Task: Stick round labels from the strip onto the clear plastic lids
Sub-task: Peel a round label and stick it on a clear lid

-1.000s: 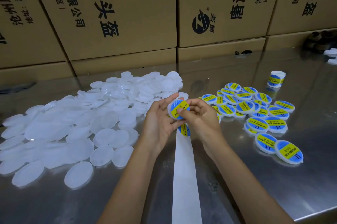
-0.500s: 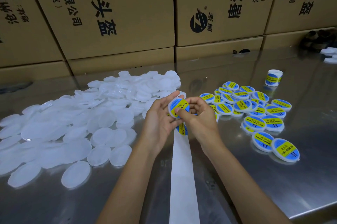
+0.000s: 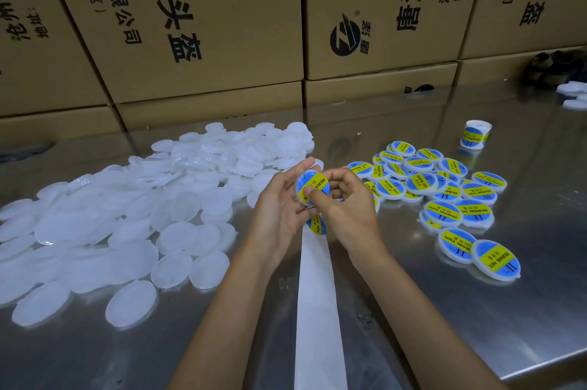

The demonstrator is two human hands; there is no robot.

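Both my hands meet above the middle of the steel table. My left hand holds a clear round lid from behind, its fingers curled round the rim. A blue and yellow label covers the lid's face. My right hand pinches the same lid, with the thumb pressing on the label. Below my hands a white backing strip runs toward me, with one label still on its far end. A wide heap of bare lids lies to the left. Labelled lids lie to the right.
Stacked cardboard boxes wall off the far side of the table. A small roll of labels stands at the back right. A few white lids lie at the far right edge. The table's front edge shows at lower right.
The lid has turned a little in my hands, and my right thumb has slid down across the label. Both hands stay in the same place.
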